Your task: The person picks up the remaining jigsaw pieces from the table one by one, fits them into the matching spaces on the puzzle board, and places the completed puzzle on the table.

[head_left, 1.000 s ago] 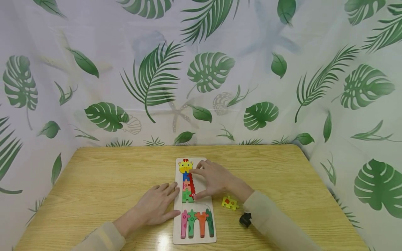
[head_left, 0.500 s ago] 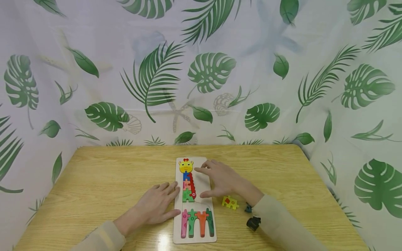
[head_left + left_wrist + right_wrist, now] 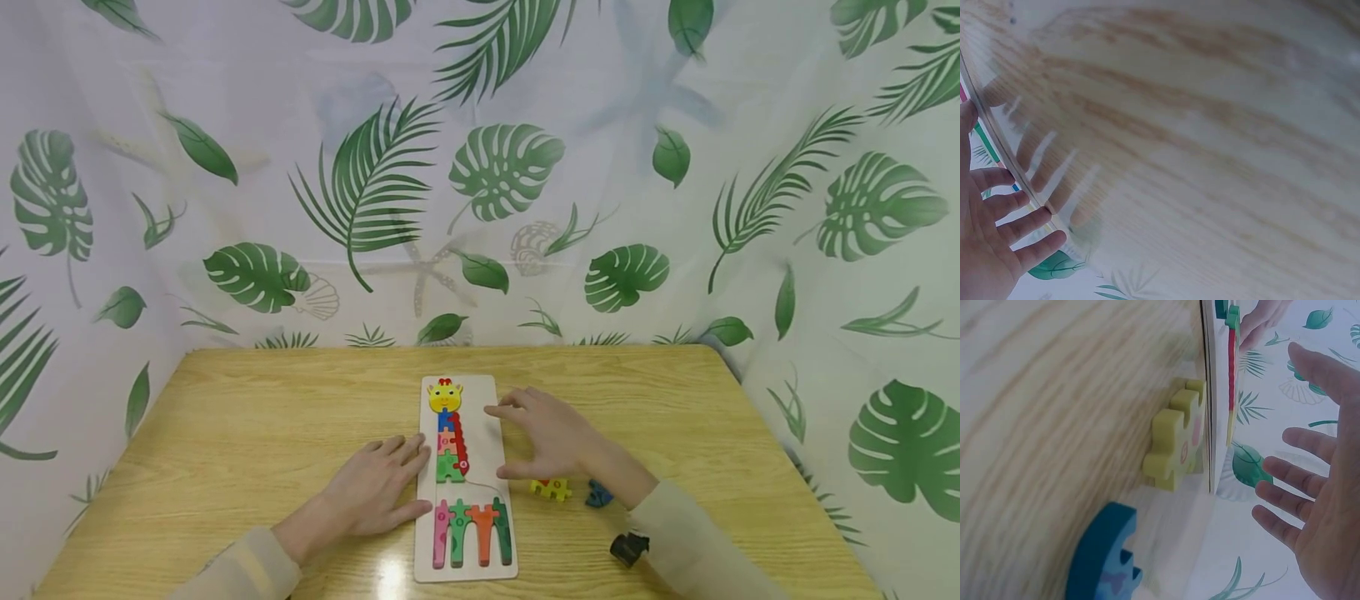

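A white puzzle board [image 3: 480,442] lies in the middle of the table with a giraffe partly assembled on it. The yellow giraffe head [image 3: 445,396] tops a neck of blue, orange and green pieces, edged by a red mane piece [image 3: 460,446]. Several leg pieces [image 3: 484,533] stand in a row at the near end. My left hand [image 3: 378,492] rests at the board's left edge, fingers spread and straight. Over the board's right edge my right hand [image 3: 551,437] hovers with fingers apart, holding nothing. A yellow puzzle piece [image 3: 1175,437] lies below it, partly hidden by the hand in the head view.
A blue puzzle piece [image 3: 598,493] lies on the table right of the yellow one. A black wrist device [image 3: 630,547] sits at the right sleeve. Leaf-printed cloth [image 3: 480,208] hangs behind the wooden table [image 3: 285,408] and along its sides.
My right hand has let go of the red mane piece and moved right, away from the neck, bringing the blue piece into sight. My left hand has stayed in place.
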The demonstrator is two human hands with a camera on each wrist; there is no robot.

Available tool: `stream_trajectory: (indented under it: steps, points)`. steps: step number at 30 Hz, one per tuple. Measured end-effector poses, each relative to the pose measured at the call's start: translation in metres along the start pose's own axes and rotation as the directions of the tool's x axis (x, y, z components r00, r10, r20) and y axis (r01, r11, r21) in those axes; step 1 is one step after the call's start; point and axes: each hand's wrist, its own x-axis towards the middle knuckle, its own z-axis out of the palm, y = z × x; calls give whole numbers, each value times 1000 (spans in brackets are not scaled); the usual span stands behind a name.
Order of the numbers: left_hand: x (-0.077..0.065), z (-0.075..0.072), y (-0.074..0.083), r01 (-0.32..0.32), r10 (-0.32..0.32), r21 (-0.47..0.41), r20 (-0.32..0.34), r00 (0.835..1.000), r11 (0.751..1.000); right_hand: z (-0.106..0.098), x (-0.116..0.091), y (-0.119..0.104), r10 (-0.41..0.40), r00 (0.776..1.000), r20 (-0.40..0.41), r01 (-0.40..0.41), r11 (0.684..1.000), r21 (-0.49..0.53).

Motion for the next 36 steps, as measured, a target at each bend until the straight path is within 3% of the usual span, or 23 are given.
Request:
stream_trajectory:
  steps: [14, 36]
  points:
    - [-1, -2, 1, -11, 11, -14, -1, 1000, 1000, -1, -29, 9, -13, 999, -47, 11, 998, -59]
    - [0, -1, 1, -4, 4, 8, -3, 1000, 1000, 10, -63, 20, 39, 999, 1, -38, 996, -82]
